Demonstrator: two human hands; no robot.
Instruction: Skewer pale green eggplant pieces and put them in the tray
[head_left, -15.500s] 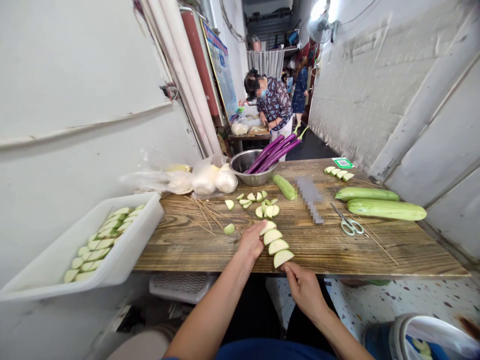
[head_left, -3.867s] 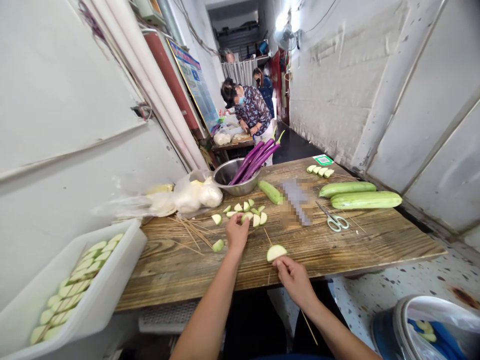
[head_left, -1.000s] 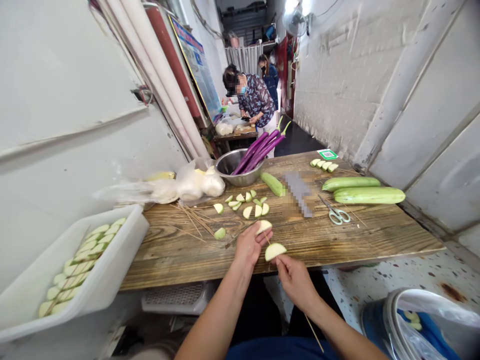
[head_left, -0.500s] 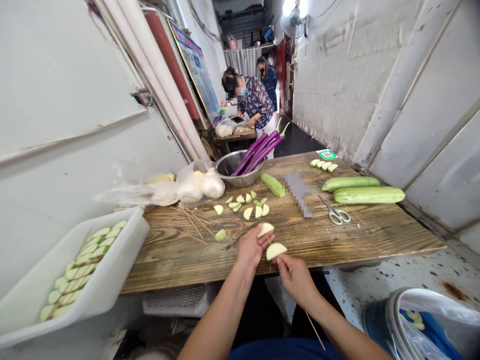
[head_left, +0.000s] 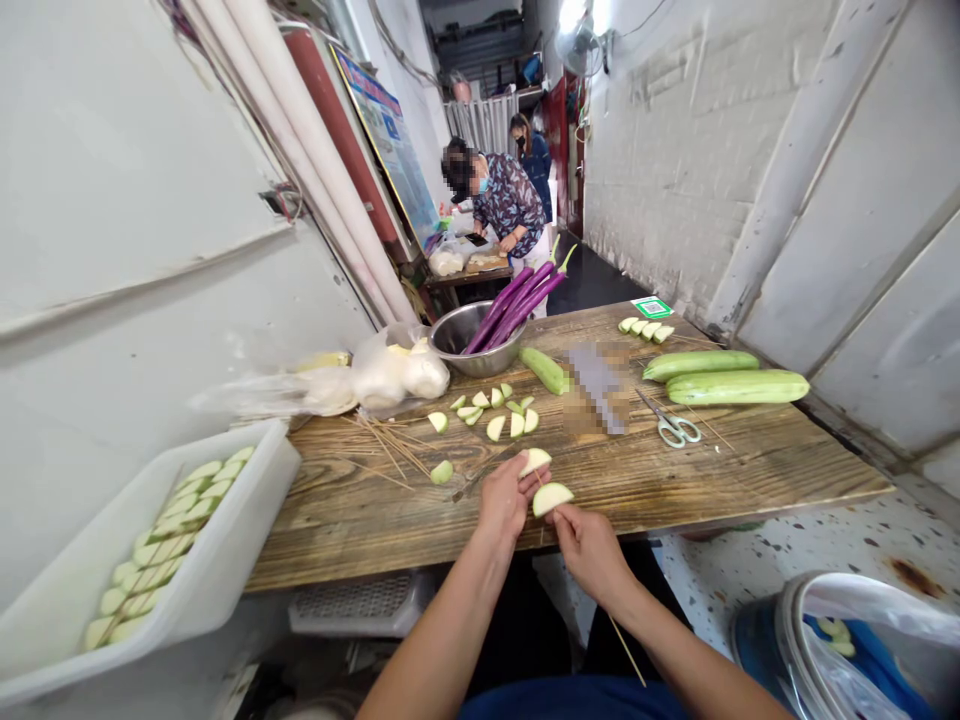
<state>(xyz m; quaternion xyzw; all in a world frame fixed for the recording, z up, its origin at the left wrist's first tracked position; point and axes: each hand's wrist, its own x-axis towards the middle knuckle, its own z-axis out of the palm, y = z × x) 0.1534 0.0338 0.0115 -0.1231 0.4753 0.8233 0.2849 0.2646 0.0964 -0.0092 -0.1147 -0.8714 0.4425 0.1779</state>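
Above the wooden table's near edge, my left hand [head_left: 504, 500] is closed on a half-round zucchini slice [head_left: 535, 461], palm turned up. Just to its right, my right hand [head_left: 589, 550] pinches a thin wooden skewer [head_left: 627, 650], whose long end trails below the wrist. Another half-round zucchini slice [head_left: 553, 499] is on the skewer by my right fingertips. A short bit of skewer shows between the two slices; whether its tip is inside the left slice, I cannot tell. Farther up the table lie loose zucchini pieces [head_left: 496, 427].
Loose skewers [head_left: 390, 445] lie left, near a white tub [head_left: 262, 490] of skewered slices. Scissors [head_left: 677, 430], a pixelated blade-like shape [head_left: 596, 385] and whole zucchinis [head_left: 739, 388] are at right. Eggplants [head_left: 517, 310] lean in a metal bowl [head_left: 480, 362]. A lined bucket [head_left: 787, 640] stands lower right. Two people are behind.
The slice in my left hand sits slightly nearer the one on the skewer. Both hands keep almost the same pose, and the view has shifted a little.
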